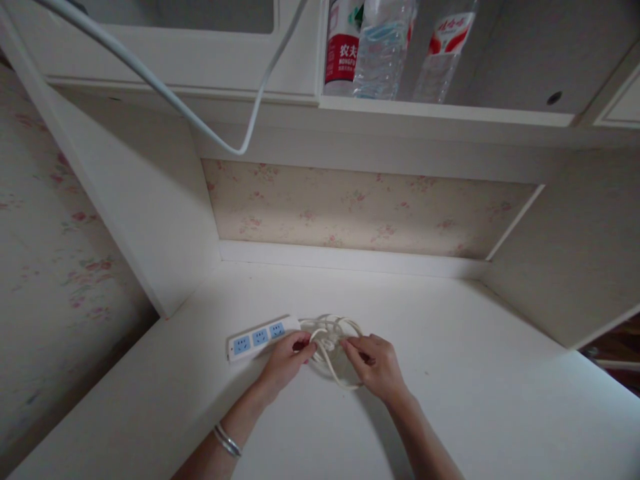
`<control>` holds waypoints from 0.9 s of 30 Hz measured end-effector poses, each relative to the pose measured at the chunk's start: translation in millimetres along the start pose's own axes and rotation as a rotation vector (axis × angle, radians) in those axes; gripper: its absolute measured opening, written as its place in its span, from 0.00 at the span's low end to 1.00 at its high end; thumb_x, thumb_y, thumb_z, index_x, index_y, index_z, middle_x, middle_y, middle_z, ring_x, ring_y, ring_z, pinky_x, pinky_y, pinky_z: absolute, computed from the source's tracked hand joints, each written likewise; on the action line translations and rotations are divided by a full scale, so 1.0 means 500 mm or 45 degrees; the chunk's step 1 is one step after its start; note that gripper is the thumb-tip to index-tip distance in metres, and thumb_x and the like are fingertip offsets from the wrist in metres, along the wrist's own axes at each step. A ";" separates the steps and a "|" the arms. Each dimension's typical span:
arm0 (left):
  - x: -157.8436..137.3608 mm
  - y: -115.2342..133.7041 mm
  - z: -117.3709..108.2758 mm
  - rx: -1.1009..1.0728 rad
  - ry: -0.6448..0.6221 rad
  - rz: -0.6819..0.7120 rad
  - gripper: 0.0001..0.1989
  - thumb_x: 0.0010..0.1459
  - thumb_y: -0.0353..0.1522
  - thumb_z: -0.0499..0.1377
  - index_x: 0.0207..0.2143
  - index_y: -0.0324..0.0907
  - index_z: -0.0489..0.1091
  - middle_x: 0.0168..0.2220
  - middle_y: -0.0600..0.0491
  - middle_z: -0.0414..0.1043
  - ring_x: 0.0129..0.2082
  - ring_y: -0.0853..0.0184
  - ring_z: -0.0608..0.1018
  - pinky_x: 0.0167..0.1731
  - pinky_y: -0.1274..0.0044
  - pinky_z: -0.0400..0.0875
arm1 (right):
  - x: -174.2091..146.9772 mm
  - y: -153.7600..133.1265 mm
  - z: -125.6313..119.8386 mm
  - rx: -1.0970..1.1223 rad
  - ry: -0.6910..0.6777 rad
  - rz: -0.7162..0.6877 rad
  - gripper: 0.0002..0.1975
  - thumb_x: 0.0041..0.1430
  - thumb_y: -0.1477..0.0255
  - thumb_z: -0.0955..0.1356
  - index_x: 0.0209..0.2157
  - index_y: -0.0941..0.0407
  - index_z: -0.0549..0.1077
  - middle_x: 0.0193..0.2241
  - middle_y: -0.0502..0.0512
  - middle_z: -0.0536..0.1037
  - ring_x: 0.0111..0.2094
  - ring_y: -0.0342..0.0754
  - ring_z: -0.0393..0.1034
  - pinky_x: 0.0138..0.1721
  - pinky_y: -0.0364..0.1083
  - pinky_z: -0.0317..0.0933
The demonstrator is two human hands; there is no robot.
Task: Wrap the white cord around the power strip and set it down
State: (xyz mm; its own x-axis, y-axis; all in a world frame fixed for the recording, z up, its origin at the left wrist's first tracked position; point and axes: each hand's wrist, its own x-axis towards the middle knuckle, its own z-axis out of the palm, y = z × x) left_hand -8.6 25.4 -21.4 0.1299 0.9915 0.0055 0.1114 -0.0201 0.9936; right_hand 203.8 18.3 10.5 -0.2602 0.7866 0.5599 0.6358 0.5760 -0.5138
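Note:
A white power strip (pixel 263 337) with three blue sockets lies on the white desk, left of the middle. Its white cord (pixel 327 360) is loosely coiled at the strip's right end. My left hand (pixel 287 357) pinches a loop of that cord between thumb and fingers, just in front of the strip. On the other side of the coil, my right hand (pixel 375 360) is closed on another part of the cord. The plug is not distinguishable in the tangle.
Desk surface (pixel 450 413) spreads around the coil, with side panels left and right. Above hangs a shelf (pixel 440 113) with several plastic bottles (pixel 383 53). A pale bent rod or cable (pixel 200 127) crosses the upper left. Floral wallpaper (pixel 350 207) covers the back.

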 end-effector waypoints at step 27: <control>0.000 -0.003 -0.002 0.252 -0.145 0.177 0.15 0.57 0.39 0.57 0.41 0.42 0.77 0.32 0.51 0.74 0.31 0.66 0.73 0.31 0.78 0.67 | -0.007 -0.042 0.059 -0.396 -0.288 -0.055 0.09 0.64 0.73 0.62 0.37 0.52 0.73 0.29 0.52 0.78 0.33 0.48 0.70 0.37 0.47 0.49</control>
State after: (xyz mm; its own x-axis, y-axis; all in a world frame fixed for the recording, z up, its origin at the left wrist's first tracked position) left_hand -9.9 25.7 -22.7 0.2662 0.9569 0.1163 0.2738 -0.1907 0.9427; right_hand 169.9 10.1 -0.1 -0.4234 0.8121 0.4015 0.8018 0.5422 -0.2512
